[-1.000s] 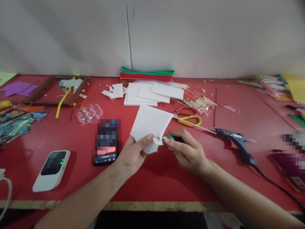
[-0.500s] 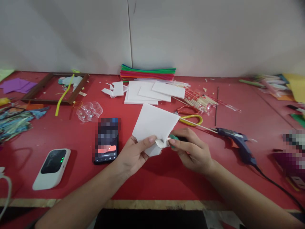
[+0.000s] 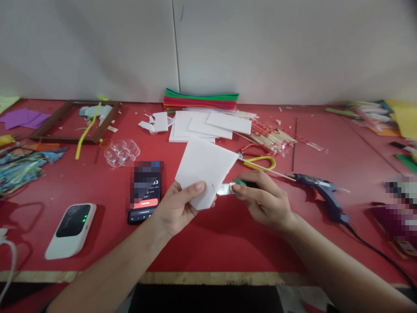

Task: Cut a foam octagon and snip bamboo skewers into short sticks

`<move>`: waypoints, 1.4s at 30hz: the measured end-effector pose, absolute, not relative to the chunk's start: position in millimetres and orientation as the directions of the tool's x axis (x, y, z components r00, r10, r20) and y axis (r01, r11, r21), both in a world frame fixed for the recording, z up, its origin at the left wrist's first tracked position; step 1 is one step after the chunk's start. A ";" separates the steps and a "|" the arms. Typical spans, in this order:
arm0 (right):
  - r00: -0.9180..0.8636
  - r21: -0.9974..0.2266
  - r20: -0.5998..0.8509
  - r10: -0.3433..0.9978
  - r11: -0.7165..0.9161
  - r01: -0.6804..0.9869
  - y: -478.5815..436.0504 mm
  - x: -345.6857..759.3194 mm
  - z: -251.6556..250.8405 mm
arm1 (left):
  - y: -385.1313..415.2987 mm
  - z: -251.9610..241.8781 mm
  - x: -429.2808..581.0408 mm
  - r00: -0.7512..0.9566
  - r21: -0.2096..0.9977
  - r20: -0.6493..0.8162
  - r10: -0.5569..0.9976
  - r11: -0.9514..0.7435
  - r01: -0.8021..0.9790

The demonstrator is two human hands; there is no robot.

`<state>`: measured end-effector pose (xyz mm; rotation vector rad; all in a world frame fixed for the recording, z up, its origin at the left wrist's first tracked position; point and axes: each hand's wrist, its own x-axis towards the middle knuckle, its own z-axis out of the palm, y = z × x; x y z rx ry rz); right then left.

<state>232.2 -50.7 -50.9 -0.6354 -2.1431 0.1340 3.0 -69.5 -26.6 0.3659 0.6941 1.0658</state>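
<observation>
My left hand (image 3: 177, 208) pinches a white foam sheet (image 3: 205, 167) by its lower edge and holds it tilted above the red table (image 3: 211, 243). My right hand (image 3: 265, 202) grips a green-handled craft knife (image 3: 235, 186), and the blade points left at the sheet's right lower edge. A phone (image 3: 145, 191) with a lit screen lies just left of my left hand.
White foam boards (image 3: 208, 126) and a stack of coloured sheets (image 3: 200, 100) sit at the back. Yellow-handled scissors (image 3: 259, 161), bamboo sticks (image 3: 272, 138) and a blue glue gun (image 3: 321, 191) with its cord lie to the right. A white device (image 3: 70, 228) and a wooden frame (image 3: 73, 121) are at the left.
The small white flap at the sheet's lower right corner is gone from view. The knife blade now shows bare beside the sheet. Both hands stay close together.
</observation>
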 end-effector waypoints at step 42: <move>-0.499 -0.348 0.729 0.468 0.882 0.319 -55.9 224.7 -46.4 | -75.2 -34.7 2.4 0.433 0.581 -0.336 0.837 0.546 -0.604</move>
